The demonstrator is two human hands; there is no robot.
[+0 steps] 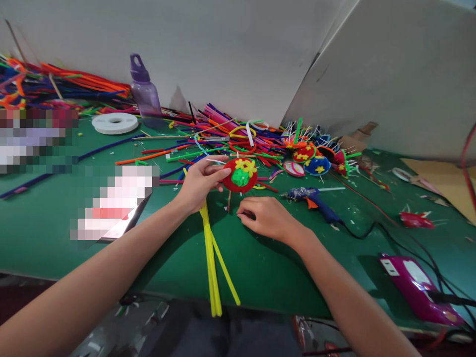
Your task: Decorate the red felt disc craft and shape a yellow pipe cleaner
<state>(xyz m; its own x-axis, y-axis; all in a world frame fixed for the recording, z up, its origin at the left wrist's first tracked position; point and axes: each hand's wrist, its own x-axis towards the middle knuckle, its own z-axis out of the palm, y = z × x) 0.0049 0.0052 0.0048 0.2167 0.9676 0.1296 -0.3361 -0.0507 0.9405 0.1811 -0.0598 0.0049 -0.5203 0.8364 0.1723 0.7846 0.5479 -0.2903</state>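
Between the thumb and fingers of my left hand (204,181) is a round red pipe-cleaner ornament (230,184) with a green middle and yellow flowers along its upper right. A thin stick-like piece shows below its rim. My right hand (266,218) is just below and to the right, low over the table, thumb and forefinger pinched together; whatever is in the pinch, if anything, is too small to make out. Several yellow pipe cleaners (211,263) run from beneath my left hand toward the table's front edge. Right of the hands lies a blue glue gun (316,201) with an orange trigger.
Loose coloured pipe cleaners (223,119) are heaped along the back. Similar ornaments (305,153) lie behind the glue gun. A purple bottle (147,96) stands by a white spool (114,124). A magenta power strip (420,287) with cables sits front right on the green table (275,277).
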